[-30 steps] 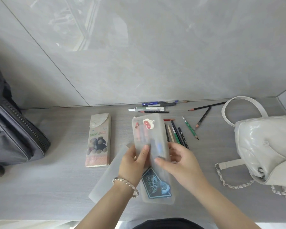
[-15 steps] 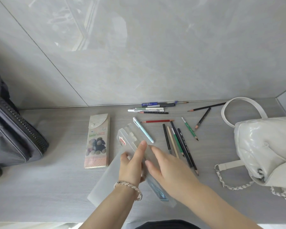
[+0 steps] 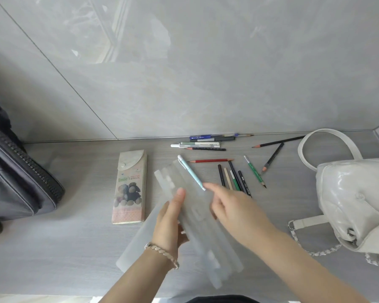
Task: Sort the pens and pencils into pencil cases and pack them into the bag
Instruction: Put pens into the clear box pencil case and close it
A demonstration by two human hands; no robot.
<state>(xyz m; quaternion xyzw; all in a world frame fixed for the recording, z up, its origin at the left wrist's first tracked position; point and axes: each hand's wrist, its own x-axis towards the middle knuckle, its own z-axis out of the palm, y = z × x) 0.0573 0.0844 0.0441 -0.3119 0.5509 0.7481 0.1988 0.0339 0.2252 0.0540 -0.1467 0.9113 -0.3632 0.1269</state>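
Gripping frosted, translucent plastic pencil case (image 3: 193,204) in left hand (image 3: 169,221) (pretty blurry); right hand (image 3: 234,211) out, fingers straight, beside slim pale-blue pen (image 3: 190,174).

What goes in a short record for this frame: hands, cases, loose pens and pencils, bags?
Left hand: holds translucent pencil case, thumb on top
Right hand: fingers straight, index by light blue pen; contact unclear
Printed pencil case: lies flat, flap closed
Loose: row of pens, red pencil, pencil cluster
Bags: white bag right, grey bag left
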